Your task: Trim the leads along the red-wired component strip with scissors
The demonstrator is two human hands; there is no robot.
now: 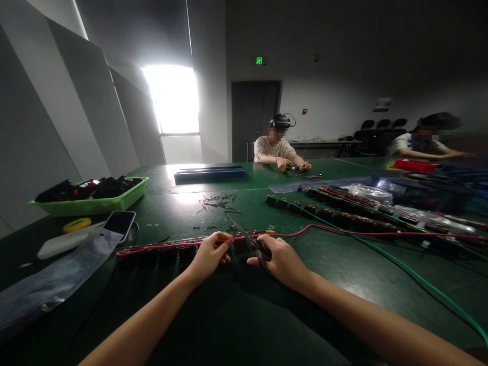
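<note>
Currently: long strip of black modules with a red wire [160,250] lies across the dark green counter [343,264], extending left of both hands. Left hand [209,256] pinches its red wire. Just right, right hand [280,260] clenched around dark metal scissors [247,238], blades over the strip between the hands.

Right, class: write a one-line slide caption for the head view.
Left hand pinches a red wire on a module strip while right hand holds scissors.
</note>
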